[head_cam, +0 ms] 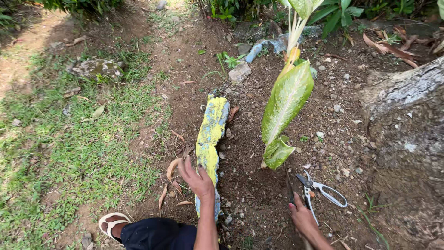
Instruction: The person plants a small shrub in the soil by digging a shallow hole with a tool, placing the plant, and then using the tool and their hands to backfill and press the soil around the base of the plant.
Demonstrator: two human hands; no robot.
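Resting on stone: left hand [200,181], flat on the near end of the long yellow and blue stone [212,134], fingers spread a little, pinching nothing.
Sandal: white sandal [111,223] at the grass edge, near that hand, well apart from the sharp things.
Right hand: right hand [303,220] low on the bare dirt, fingers pressed together, maybe wrapped round a thin dark stick [289,185]; cannot tell for sure.
Scissors: garden scissors [319,190] lying on the dirt just beside the right hand, metal part close to the fingers.
Worry one: could nick a finger, if the hand slides sideways without looking.
Worry two: could roll the stone, if too much weight leans on it; looks loose on soft dirt, so a tumble forward.
Plant: plant [284,104] with big green and white leaves, stem in the dirt just past the stick, between the stone and the tree trunk [407,92].
Worry three: could snap the thin stem or bend the low leaf, if the stick pokes too close or the stone tips onto it.
Worry four: could lose the scissors under loose dirt and dry leaves.
Far end: grey rocks [239,71] past the stone, then green bushes.
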